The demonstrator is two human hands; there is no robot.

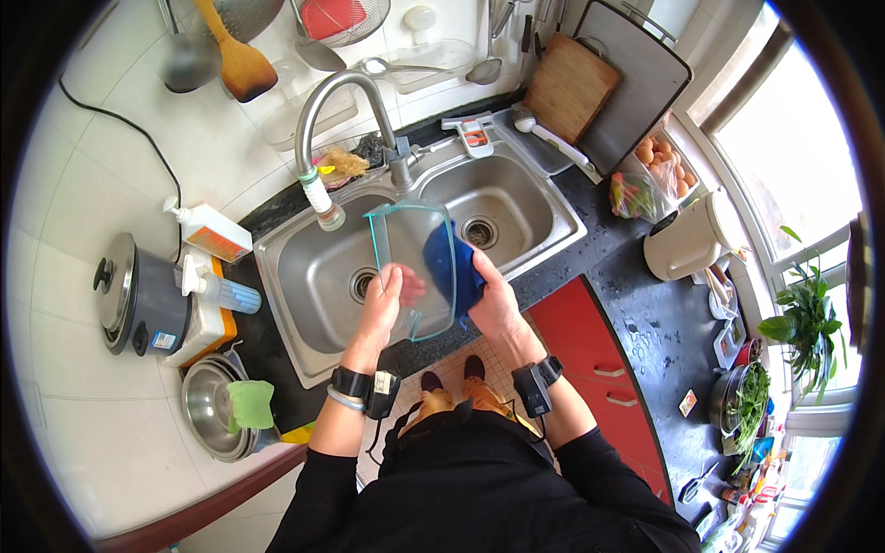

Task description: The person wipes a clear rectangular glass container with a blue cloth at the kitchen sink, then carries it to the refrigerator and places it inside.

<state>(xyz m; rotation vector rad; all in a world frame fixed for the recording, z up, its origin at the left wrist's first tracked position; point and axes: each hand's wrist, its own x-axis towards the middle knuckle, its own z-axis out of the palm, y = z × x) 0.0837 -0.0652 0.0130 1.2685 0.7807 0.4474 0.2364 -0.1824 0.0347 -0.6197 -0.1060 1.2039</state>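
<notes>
A clear box-like container [422, 325] with teal-tinted edges is held tilted over the double-bowl steel sink. My left hand [384, 301] grips its left wall, the thumb on the near side and the fingers showing through the clear material. In my right hand [495, 298] is a dark blue cloth [471, 276], pressed against the container's right side; part of it shows through the wall. Below lie the left sink bowl [311, 276] and its drain. The curved steel faucet [337, 79] with a white spout end [318, 197] stands just behind the container.
Left of the sink are a white pump bottle [214, 231], a blue-clear spray bottle [231, 292], a grey pot [155, 304] and stacked steel bowls [200, 408] with a green cloth [250, 404]. Rightward stand a cutting board [572, 86], a cream kettle [691, 235] and eggs [664, 159].
</notes>
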